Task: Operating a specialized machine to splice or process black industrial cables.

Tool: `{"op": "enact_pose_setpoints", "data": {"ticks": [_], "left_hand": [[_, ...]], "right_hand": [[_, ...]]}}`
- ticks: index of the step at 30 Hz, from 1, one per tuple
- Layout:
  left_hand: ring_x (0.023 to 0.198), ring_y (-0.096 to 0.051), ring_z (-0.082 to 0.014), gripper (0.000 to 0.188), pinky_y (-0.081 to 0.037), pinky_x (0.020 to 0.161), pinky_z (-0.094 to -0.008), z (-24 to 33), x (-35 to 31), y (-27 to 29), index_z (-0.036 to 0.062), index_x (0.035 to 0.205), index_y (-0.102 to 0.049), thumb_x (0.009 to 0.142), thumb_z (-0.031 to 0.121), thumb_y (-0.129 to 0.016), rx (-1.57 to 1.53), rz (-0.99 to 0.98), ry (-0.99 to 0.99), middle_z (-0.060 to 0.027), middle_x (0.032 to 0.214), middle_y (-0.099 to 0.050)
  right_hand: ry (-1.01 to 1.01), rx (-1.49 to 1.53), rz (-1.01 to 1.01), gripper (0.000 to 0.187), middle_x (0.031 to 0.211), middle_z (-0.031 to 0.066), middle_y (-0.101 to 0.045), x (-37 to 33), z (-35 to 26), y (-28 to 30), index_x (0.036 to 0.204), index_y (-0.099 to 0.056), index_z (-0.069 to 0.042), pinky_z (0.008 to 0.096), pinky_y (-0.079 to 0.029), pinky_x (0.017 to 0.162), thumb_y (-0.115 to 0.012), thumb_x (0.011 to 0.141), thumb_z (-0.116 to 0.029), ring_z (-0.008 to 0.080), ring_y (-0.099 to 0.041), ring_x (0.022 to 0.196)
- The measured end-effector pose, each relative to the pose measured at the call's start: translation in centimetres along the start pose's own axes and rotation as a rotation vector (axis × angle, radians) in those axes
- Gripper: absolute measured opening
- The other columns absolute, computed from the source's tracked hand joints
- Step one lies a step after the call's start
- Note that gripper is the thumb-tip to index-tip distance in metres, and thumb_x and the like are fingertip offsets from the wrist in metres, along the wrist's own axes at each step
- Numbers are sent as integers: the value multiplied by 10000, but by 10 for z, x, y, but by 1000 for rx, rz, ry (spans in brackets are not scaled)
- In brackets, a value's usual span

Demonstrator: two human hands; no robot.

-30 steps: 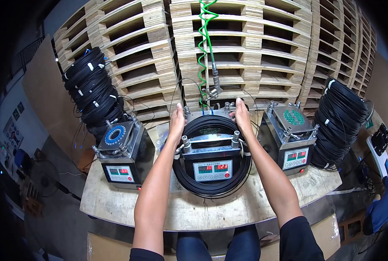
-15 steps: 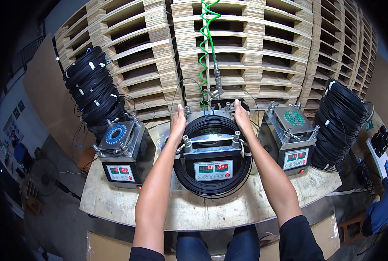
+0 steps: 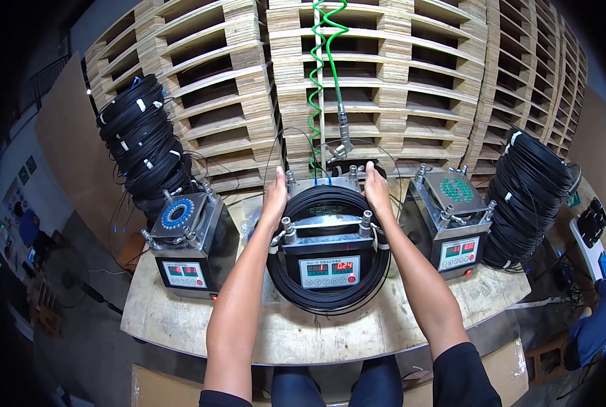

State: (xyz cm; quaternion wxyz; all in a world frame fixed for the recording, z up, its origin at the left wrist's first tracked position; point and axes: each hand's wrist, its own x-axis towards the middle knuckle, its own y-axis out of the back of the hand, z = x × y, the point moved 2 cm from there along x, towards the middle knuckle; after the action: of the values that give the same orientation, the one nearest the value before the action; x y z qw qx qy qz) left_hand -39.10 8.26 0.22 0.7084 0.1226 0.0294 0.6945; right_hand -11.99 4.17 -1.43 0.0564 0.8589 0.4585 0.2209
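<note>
In the middle of the bench stands a metal benchtop machine (image 3: 330,245) with a lit display panel and metal clamp posts. A coil of black cable (image 3: 327,298) is looped round it, its far side resting over the top. My left hand (image 3: 275,198) lies along the left rear edge of the machine, beside a clamp post and the coil, thumb pointing up. At the matching right rear edge is my right hand (image 3: 377,191), thumb also raised. The fingers of both hands are mostly hidden, so their grip does not show. Two blue-tipped cable ends (image 3: 322,182) show at the machine's back plate.
Similar machines stand left (image 3: 181,244) and right (image 3: 456,224), carrying blue and green rings of parts. Tall stacks of black cable coils rise at left (image 3: 140,136) and right (image 3: 527,197). A green spiral air hose (image 3: 337,61) hangs before wooden pallets (image 3: 357,115). Someone's blue sleeve (image 3: 598,315) shows far right.
The whole view has shifted slightly. Both hands stay beside the machine's rear edges, and the coil keeps its place. Red digits on the middle display have changed.
</note>
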Motion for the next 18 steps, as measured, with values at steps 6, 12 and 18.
{"op": "enact_pose_setpoints", "data": {"ticks": [6,12,18], "left_hand": [[764,-564,-227,829,-456,740,-367,-1,-1,5,-73,1129,-639,1012,667,-285,25,11,26,-138,892,-630],[739,-533,-219,778,-438,719,-371,3,-4,-8,-52,1001,-632,1017,653,-301,9,2,-70,-106,795,-582],[713,-499,-220,757,-419,702,-378,-5,7,-8,-40,819,-594,1017,643,-334,38,-27,-74,-90,736,-543]], "right_hand": [[20,-7,-79,733,848,261,-675,-1,-1,-9,1074,-620,55,478,-489,829,-255,1039,-580,413,-670,874],[22,-60,-152,812,1006,211,-706,13,18,-3,1276,-621,37,383,-499,747,-256,1019,-641,266,-644,748],[55,-40,-55,796,939,202,-702,13,20,-3,1269,-633,21,404,-497,738,-252,1022,-633,266,-638,731]]}}
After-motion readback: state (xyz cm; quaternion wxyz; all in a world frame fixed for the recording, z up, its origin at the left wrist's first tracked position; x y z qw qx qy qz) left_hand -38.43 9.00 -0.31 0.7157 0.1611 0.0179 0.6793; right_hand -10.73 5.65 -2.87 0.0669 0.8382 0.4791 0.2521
